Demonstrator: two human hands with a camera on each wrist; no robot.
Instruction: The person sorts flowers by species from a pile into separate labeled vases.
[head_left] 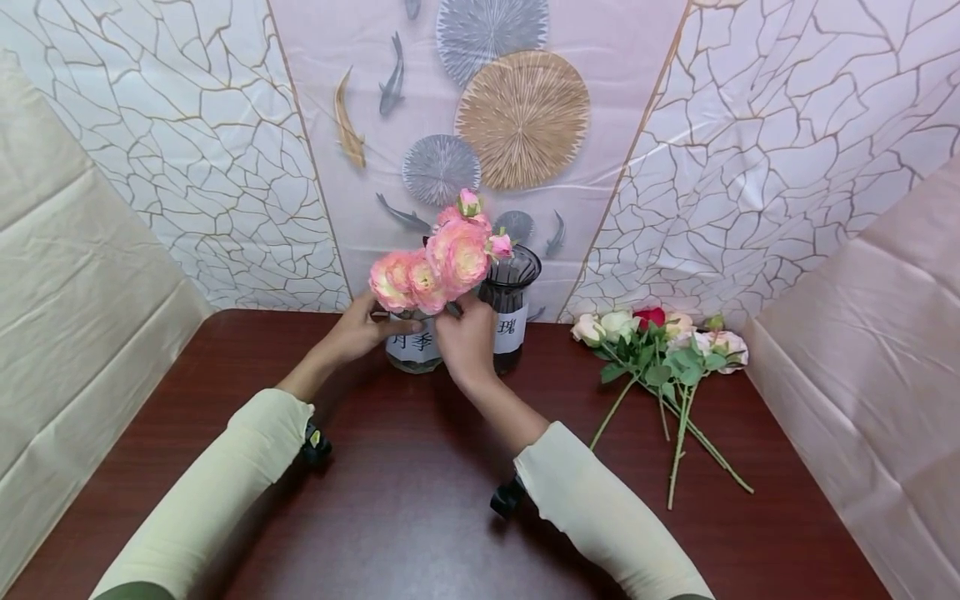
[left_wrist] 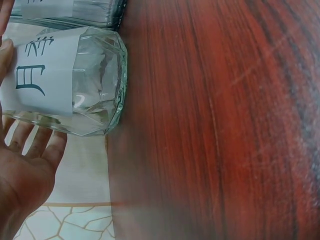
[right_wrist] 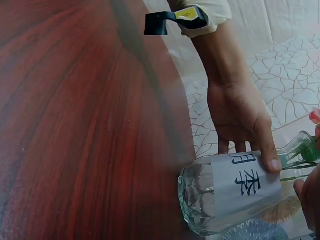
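A clear glass vase [left_wrist: 95, 80] with a white label [right_wrist: 245, 182] stands on the table. My left hand [head_left: 362, 333] holds it from the left, thumb on the label and fingers round the far side. Pink ranunculus-like flowers [head_left: 459, 254] with small buds spread above its mouth, and green stems [right_wrist: 299, 165] show in the neck. Just below the blooms, my right hand [head_left: 467, 337] has curled fingers at the stems; its fingertips are largely hidden. In the right wrist view only part of this right hand [right_wrist: 311, 200] shows at the edge.
A dark ribbed glass vase [head_left: 512, 279] with a white label stands close behind the right hand. Several roses [head_left: 660, 342], white, red and pale pink, lie on the right of the brown table [head_left: 390, 500]. Patterned cloth [head_left: 225, 167] hangs behind the table.
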